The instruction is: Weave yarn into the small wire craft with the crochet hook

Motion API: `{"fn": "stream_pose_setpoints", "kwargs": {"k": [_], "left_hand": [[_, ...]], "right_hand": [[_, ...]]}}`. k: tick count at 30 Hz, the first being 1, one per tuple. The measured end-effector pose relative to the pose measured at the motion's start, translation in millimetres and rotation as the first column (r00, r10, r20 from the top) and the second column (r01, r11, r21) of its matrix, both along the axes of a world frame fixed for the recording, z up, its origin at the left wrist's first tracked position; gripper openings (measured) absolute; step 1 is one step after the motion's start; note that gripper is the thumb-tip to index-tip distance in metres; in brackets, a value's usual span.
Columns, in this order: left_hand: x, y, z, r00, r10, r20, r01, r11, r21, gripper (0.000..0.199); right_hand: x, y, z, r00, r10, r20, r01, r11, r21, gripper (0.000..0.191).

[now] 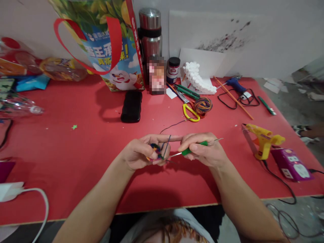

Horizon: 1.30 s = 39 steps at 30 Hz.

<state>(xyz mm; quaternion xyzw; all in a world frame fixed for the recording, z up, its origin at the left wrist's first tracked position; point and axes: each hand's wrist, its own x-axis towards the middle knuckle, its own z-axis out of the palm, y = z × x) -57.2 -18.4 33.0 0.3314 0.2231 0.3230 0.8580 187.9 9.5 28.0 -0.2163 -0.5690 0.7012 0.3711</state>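
My left hand point(143, 152) pinches a small multicoloured crochet piece point(155, 148), with dark yarn running up over its stretched index finger. In my right hand point(202, 148) is a crochet hook point(194, 148) with a green handle, gripped between thumb and fingers. The hook's thin metal tip points left and meets the edge of the crochet piece. From the hands a dark strand leads back to a ball of variegated yarn point(203, 105), which lies beside yellow-handled scissors point(191, 113).
Around the red table point(83, 172) stand a yellow glue gun point(264, 138), a purple box point(291, 164), a black phone-like case point(131, 106), a steel thermos point(151, 32) and a large printed bag point(118, 44). A blue glue gun point(235, 85) with a cable lies at the back right.
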Motion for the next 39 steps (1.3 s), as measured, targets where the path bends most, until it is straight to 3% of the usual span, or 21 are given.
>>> {"fn": "stream_pose_setpoints", "kwargs": {"k": [5,8,10,12,15,18,21,27,32,39], "left_hand": [[2,-1,-4.1,1.0,0.028,0.0,-0.028,1.0,-0.012,0.065],[9,-3,-3.7,0.988,0.156,0.002,-0.156,0.987,0.04,0.069],[16,-4,-2.8,0.944,0.33,0.002,-0.329,0.941,0.086,0.071],[23,-6,-2.3,0.862,0.507,-0.009,-0.501,0.855,0.132,0.071],[29,-7,-3.2,0.741,0.67,-0.032,-0.649,0.728,0.22,0.069],[30,-8,-5.3,0.694,0.718,-0.056,-0.665,0.669,0.332,0.073],[29,-8,-6.7,0.693,0.718,-0.065,-0.642,0.655,0.397,0.074],[28,-7,-8.0,0.712,0.701,-0.047,-0.623,0.66,0.419,0.058],[30,-5,-9.6,0.655,0.752,-0.074,-0.664,0.62,0.418,0.054],[30,-5,-8.0,0.636,0.761,-0.127,-0.669,0.626,0.402,0.074]], "right_hand": [[-2,1,-7.7,0.998,0.029,-0.061,-0.035,0.995,-0.09,0.025],[-11,-3,-10.7,0.986,-0.004,-0.168,-0.033,0.977,-0.212,0.022],[-21,-6,-11.2,0.96,-0.082,-0.269,-0.006,0.95,-0.312,0.02],[-30,-8,-10.7,0.93,-0.197,-0.311,0.062,0.917,-0.394,0.021],[-38,-8,-9.2,0.902,-0.293,-0.317,0.119,0.875,-0.47,0.018],[-39,-7,-8.5,0.895,-0.332,-0.297,0.145,0.848,-0.51,0.018],[-38,-6,-9.0,0.896,-0.337,-0.288,0.147,0.838,-0.525,0.018],[-38,-7,-10.4,0.908,-0.304,-0.289,0.12,0.849,-0.514,0.019],[-38,-7,-12.2,0.918,-0.304,-0.255,0.141,0.85,-0.507,0.02],[-43,-10,-17.9,0.909,-0.334,-0.249,0.165,0.838,-0.52,0.021]]}}
